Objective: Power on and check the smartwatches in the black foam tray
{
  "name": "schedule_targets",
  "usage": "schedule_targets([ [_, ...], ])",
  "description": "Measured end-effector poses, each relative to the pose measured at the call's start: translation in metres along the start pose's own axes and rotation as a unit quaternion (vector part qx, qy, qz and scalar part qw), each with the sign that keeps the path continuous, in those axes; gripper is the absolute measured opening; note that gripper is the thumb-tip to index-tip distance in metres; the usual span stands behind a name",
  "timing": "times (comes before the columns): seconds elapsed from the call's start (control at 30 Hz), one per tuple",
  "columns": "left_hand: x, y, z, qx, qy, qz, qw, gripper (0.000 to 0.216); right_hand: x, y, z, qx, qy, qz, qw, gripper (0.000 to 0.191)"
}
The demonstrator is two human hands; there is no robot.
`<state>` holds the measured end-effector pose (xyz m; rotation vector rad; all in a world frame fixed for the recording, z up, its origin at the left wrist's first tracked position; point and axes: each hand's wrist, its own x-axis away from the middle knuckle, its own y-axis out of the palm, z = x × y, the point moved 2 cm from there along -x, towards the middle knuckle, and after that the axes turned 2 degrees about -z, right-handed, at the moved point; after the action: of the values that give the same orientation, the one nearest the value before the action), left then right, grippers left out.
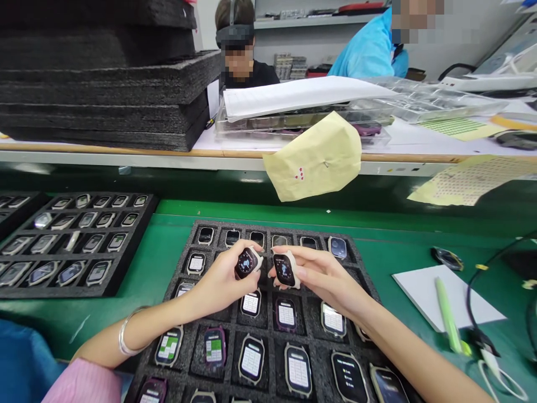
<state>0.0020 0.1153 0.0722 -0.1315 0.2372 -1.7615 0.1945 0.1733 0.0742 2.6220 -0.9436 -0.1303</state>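
Note:
My left hand is closed around a strapless smartwatch with a pale case and a lit dark screen. Between the fingers and thumb of my right hand is a second smartwatch, much alike, its dark screen also lit. The two watches are held side by side, a small gap apart, above a black foam tray. Strapless watches sit in the tray's compartments, several with white lit screens, some with green blocks on them. A purple-cased watch lies near the front. My hands and forearms hide part of the tray.
Another foam tray of watches lies at left on the green table. Stacked black foam stands on the shelf behind. A yellow paper hangs over the shelf edge. At right are a white pad, green pen and cables. Two people are beyond.

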Motion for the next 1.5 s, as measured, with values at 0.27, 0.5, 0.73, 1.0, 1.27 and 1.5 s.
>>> schedule_targets([
  [0.27, -0.001, 0.002, 0.004, 0.002, -0.001, 0.007, 1.000, 0.032, 0.000, 0.000, -0.001, 0.005, -0.001, 0.001, 1.000, 0.033],
  [0.5, -0.005, -0.001, 0.001, -0.002, 0.008, -0.004, 1.000, 0.036, -0.001, 0.002, -0.002, -0.002, 0.007, -0.018, 1.000, 0.033],
  [0.73, -0.007, -0.003, 0.002, -0.004, 0.016, -0.010, 1.000, 0.034, -0.002, -0.002, -0.003, 0.021, 0.002, -0.003, 1.000, 0.031],
  [1.0, -0.007, -0.006, 0.001, -0.007, 0.013, 0.007, 1.000, 0.035, 0.000, 0.000, -0.006, 0.018, 0.018, 0.002, 1.000, 0.031],
  [1.27, -0.018, -0.004, -0.007, 0.204, -0.114, -0.009, 0.972, 0.035, -0.004, -0.005, -0.001, -0.043, 0.053, 0.012, 0.998, 0.033],
  [1.5, -0.015, -0.010, -0.006, 0.355, -0.172, -0.008, 0.919, 0.032, -0.007, -0.009, 0.005, -0.061, 0.083, 0.048, 0.994, 0.038],
])
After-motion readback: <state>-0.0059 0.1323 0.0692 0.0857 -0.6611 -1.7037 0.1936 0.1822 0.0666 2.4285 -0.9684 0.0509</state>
